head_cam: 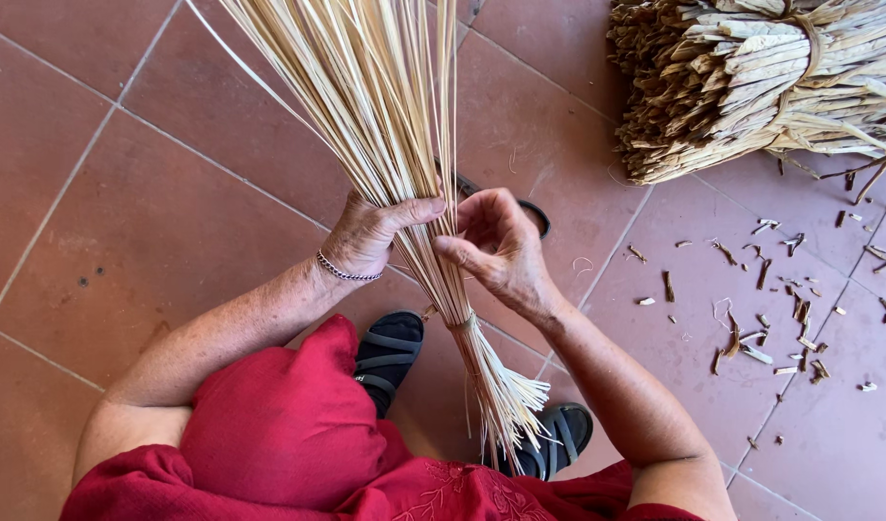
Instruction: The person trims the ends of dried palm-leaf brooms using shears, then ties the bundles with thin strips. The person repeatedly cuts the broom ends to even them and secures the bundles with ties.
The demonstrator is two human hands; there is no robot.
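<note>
Tied sheaf of pale thin straw stalks [395, 125] clasped by left hand [370, 236]; strands pinched by right hand [496, 246].

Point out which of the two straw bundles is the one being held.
The thin pale bundle, gripped by left hand and right hand; the thicker tied bundle lies untouched on the floor.

Terracotta tile floor [153, 222] with a tied reed bundle [761, 77] and scattered reed scraps [780, 318].

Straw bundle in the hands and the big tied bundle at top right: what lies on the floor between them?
In the head view, bare red tile floor lies between the straw bundle and the tied bundle.
</note>
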